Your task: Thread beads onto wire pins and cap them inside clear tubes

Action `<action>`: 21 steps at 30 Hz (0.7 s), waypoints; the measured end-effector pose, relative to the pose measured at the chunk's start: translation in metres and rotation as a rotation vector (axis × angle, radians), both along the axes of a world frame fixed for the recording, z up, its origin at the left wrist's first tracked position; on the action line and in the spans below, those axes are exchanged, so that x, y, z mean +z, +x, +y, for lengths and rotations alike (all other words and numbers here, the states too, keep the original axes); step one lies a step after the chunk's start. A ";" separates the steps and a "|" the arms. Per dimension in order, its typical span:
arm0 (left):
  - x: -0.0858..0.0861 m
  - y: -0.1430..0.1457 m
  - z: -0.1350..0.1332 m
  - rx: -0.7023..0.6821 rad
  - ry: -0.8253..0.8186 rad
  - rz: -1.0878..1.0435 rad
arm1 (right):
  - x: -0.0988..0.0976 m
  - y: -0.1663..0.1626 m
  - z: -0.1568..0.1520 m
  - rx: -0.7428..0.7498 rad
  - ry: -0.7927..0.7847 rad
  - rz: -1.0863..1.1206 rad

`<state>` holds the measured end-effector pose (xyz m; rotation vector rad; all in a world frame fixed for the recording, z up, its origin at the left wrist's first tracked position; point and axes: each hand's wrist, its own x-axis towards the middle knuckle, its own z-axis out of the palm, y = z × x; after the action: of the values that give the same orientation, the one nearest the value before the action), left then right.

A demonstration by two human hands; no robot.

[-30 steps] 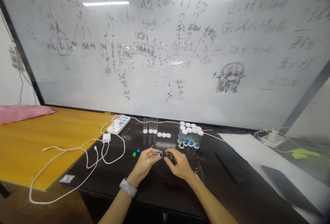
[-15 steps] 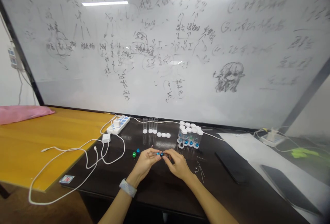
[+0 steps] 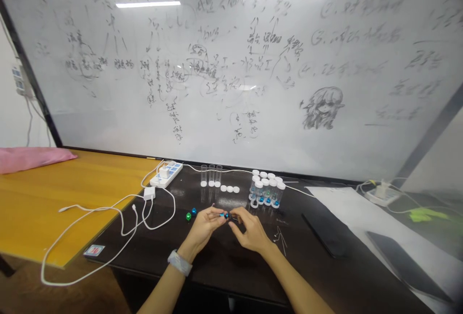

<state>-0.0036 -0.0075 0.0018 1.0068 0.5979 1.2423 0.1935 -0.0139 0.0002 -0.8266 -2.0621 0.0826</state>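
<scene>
Both hands meet over the dark table (image 3: 224,266). My left hand (image 3: 203,229) pinches a thin wire (image 3: 219,214) strung with small blue beads. At the wire's other end my right hand (image 3: 250,231) is closed in a pinch; what is between its fingertips is too small to name. A green bead (image 3: 188,216) and a blue bead (image 3: 194,211) lie just left of my left hand. Behind the hands stand three clear uncapped vials (image 3: 211,176), three white caps (image 3: 229,189) and a cluster of capped vials (image 3: 266,189) holding blue beads.
A white power strip (image 3: 166,174) and looping white cables (image 3: 108,227) lie at left, across the orange table (image 3: 54,198). A dark phone (image 3: 323,234), white paper (image 3: 365,222) and a tablet (image 3: 405,266) lie at right. A whiteboard (image 3: 231,63) stands behind.
The hands stay together over the table; only the fingertips shift slightly along the beaded wire.
</scene>
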 end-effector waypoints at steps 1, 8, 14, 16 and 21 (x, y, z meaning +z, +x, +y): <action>0.001 0.000 0.000 -0.002 -0.002 -0.001 | 0.000 0.000 0.000 0.007 0.008 -0.004; 0.003 0.001 -0.001 -0.007 -0.012 -0.007 | -0.003 -0.004 0.003 -0.015 0.007 0.014; 0.002 0.001 -0.001 -0.007 -0.013 0.005 | -0.008 -0.007 0.005 -0.034 -0.049 0.006; 0.002 0.001 -0.001 -0.007 -0.016 0.010 | -0.009 -0.009 0.006 -0.043 -0.070 -0.013; 0.004 0.002 -0.002 0.003 -0.017 0.016 | -0.004 -0.007 0.003 -0.060 -0.085 -0.040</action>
<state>-0.0021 -0.0095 0.0060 1.0030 0.6214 1.2312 0.1864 -0.0112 -0.0042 -0.9481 -2.0810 0.1219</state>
